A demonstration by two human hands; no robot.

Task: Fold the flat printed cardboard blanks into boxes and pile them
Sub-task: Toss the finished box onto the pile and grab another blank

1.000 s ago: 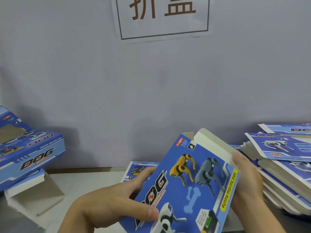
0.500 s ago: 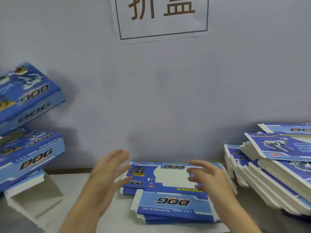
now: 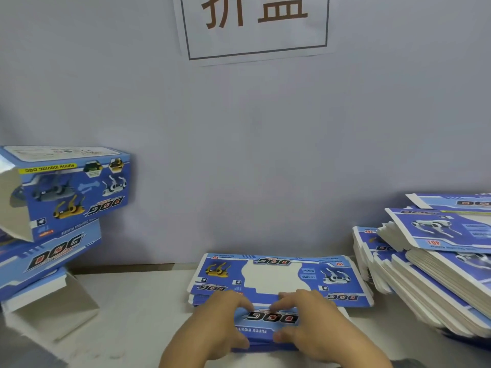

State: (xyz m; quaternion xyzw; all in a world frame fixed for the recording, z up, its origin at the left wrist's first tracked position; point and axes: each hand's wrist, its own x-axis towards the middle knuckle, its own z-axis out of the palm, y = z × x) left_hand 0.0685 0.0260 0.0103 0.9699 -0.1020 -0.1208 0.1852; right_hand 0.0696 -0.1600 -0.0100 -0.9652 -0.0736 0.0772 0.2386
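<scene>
Both hands sit side by side on the nearest flat blank [image 3: 268, 325], which lies on the table [image 3: 138, 314] at the near edge of a low stack of blanks [image 3: 279, 277]. The left hand [image 3: 212, 328] and right hand [image 3: 316, 328] each curl fingers over the blank's far edge with the thumb at its near edge, pinching it between them. Folded boxes [image 3: 71, 189] are piled at the left, and a taller, slumped heap of blanks [image 3: 438, 266] lies at the right.

We've got folded boxes [image 3: 66, 208] piled far left, flat blanks [image 3: 279, 277] stacked centre against the wall [image 3: 239, 155], both hands on their near flap, and another, probably taller, heap of blanks [image 3: 438, 261] right.
</scene>
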